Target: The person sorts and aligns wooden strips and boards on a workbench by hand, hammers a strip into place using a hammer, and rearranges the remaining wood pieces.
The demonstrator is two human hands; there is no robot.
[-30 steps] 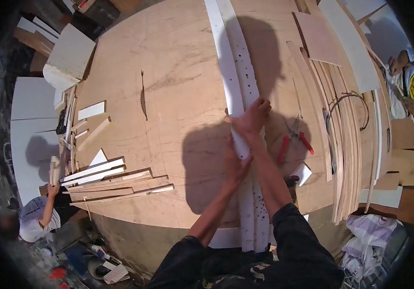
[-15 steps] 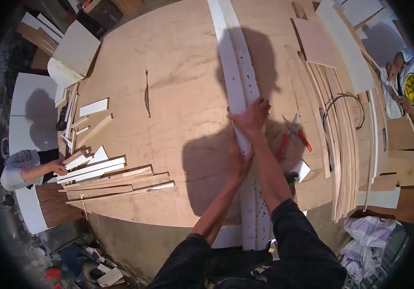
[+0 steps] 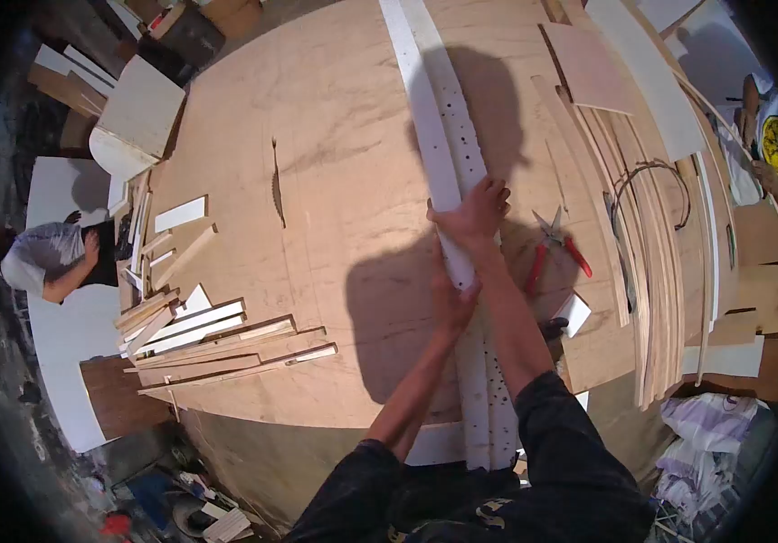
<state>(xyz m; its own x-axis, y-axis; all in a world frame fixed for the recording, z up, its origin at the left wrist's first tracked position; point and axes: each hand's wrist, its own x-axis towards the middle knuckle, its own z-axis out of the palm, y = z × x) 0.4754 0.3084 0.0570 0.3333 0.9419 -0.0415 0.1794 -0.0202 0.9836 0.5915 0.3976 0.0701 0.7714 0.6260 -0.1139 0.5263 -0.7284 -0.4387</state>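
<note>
Gripping is noted on 2 long white strips, laid lengthwise on the counter with their near ends past its edge. The strips are clasped across by the right hand, thumb at the left side; just nearer the body, they are held from the left by the left hand, its fingers partly hidden. Whether the strips are joined cannot be told; if loose, misalignment could be caused by uneven pressure. The overhang could be jolted by the torso. Pliers nearby could be struck by a rightward swing.
</note>
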